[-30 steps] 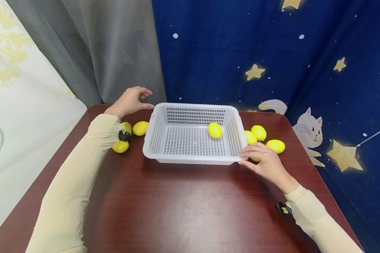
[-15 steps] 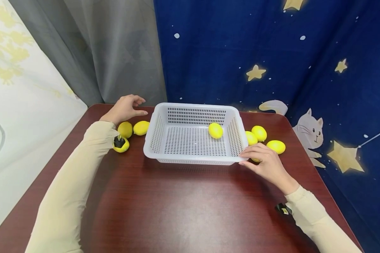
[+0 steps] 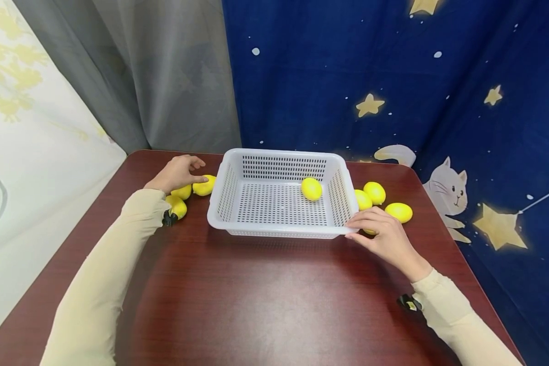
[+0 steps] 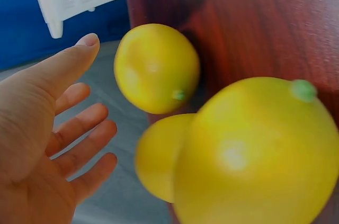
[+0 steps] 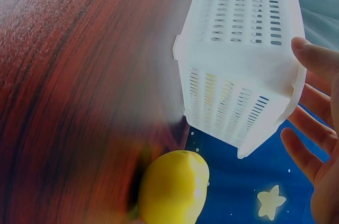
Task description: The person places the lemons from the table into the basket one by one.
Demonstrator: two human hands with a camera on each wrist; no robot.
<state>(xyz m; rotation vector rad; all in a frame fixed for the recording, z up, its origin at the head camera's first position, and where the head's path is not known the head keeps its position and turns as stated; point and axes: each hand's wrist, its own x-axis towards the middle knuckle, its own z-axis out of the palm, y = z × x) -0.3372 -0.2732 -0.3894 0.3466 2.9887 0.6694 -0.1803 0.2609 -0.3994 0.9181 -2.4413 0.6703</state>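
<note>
A white plastic basket [image 3: 274,230] with slotted walls stands near the table's far side, a lemon [image 3: 311,189] inside it. My right hand [image 3: 382,238] grips its near right corner, thumb on the outer wall and fingers at the rim, as the right wrist view shows on the basket wall [image 5: 238,60]. Left of the basket, my left hand [image 3: 176,174] hovers with fingers spread by a lemon [image 3: 206,188]. In the left wrist view a gap separates the thumb from that lemon [image 4: 157,69]. Two more lemons [image 3: 177,206] lie under the left wrist, partly covered.
Several lemons [image 3: 374,193] lie right of the basket, one mostly hidden behind my right hand. The dark red table [image 3: 274,300] ends close behind the basket. Beyond it hang grey and blue star-patterned curtains [image 3: 302,76].
My left hand has moved away from the basket's far left corner, coming down and left toward the lemons. The right hand stays on the basket, which keeps its place.
</note>
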